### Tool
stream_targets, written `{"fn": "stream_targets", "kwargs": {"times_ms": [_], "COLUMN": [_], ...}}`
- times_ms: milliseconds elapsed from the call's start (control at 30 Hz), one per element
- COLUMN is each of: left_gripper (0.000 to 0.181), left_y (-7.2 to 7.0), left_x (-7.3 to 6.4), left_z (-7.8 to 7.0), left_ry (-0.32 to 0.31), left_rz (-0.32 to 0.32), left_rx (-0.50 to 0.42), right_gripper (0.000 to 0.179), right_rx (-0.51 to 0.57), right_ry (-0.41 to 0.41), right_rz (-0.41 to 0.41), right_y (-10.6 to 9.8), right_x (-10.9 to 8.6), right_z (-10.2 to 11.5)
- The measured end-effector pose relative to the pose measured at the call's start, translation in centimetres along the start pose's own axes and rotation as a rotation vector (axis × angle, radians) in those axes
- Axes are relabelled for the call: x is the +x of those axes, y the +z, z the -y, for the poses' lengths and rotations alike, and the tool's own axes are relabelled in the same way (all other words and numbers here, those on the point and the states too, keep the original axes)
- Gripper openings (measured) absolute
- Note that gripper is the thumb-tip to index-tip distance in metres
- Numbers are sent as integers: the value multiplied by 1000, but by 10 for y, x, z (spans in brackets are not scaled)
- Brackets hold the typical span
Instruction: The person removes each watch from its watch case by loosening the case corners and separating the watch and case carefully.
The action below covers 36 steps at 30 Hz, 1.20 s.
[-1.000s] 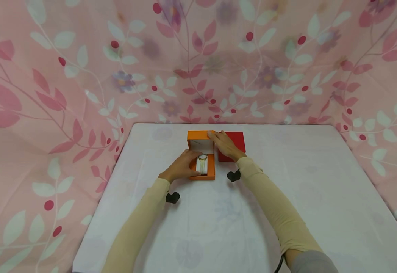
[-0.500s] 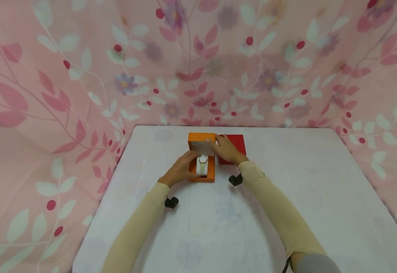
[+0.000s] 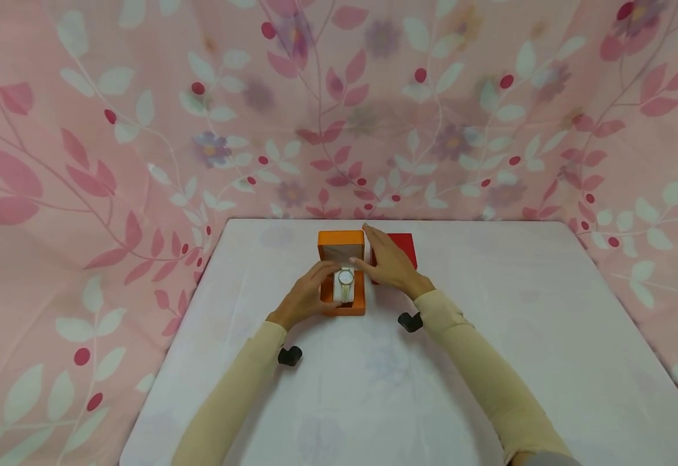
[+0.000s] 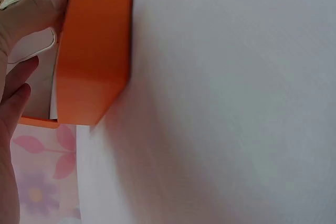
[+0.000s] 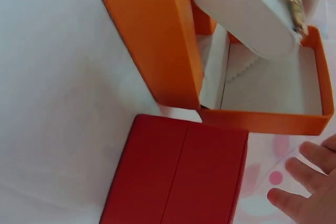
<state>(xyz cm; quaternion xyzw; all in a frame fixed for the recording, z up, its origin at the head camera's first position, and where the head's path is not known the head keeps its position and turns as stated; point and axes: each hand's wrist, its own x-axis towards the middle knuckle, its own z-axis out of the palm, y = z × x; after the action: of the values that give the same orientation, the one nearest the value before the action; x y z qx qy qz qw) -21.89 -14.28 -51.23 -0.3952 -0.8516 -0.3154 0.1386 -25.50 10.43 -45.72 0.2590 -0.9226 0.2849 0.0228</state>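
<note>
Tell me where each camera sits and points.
Head: worn on the head, facing forward and down at the white table; left hand, right hand and sleeves show.
Left wrist: worn there, facing the orange box; left hand shows.
Right wrist: worn there, facing the orange box and red box; right hand and part of the left show.
Both wrist views share the orange box and white cushion.

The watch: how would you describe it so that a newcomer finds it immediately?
On the white table, find the open orange box. The watch is wrapped around the white cushion that the left hand grips there; its round pale dial sets it apart from the red box nearby.
</note>
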Motion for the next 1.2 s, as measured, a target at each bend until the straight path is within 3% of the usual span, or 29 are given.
{"fn": "stream_targets", "kwargs": {"times_ms": [100,233,300,367,467,600,733,900,1033,1200], "left_gripper": [80,78,76,74,74,76,75,73,72,74], "left_y": [-2,-5,-7,-9,-10,-10,-16,-25,-26,-19], "left_x": [2,5,5,6,7,7,8,10,11,12], "left_z": [-3,-8,-10,-11,-13,-17,-28,-40,-45,-46], "left_ry": [-5,-46,-100,-160,-239,-271,-266,-321,-330,-303], "left_rz": [-61,-96,-92,-82,-56,-1,29,60,79,42], "left_rx": [-89,-238,-316,-380,-451,-503,-590,-702,-675,-578], "right_gripper": [93,90,90,92,92,89,88,85,81,81], "right_rx": [-21,-12,28,68,132,221,289,308,301,315], "right_ry": [-127,-364,-458,-502,-483,-403,-371,-366,-371,-382], "right_rz": [-82,-189,-188,-151,-64,10,34,46,46,38], "right_y": [1,5,7,9,15,22,25,25,26,26], "right_x": [-7,-16,-20,-23,-27,-30,-33,-35,-36,-35], "right_z": [4,10,14,17,19,16,14,12,11,12]}}
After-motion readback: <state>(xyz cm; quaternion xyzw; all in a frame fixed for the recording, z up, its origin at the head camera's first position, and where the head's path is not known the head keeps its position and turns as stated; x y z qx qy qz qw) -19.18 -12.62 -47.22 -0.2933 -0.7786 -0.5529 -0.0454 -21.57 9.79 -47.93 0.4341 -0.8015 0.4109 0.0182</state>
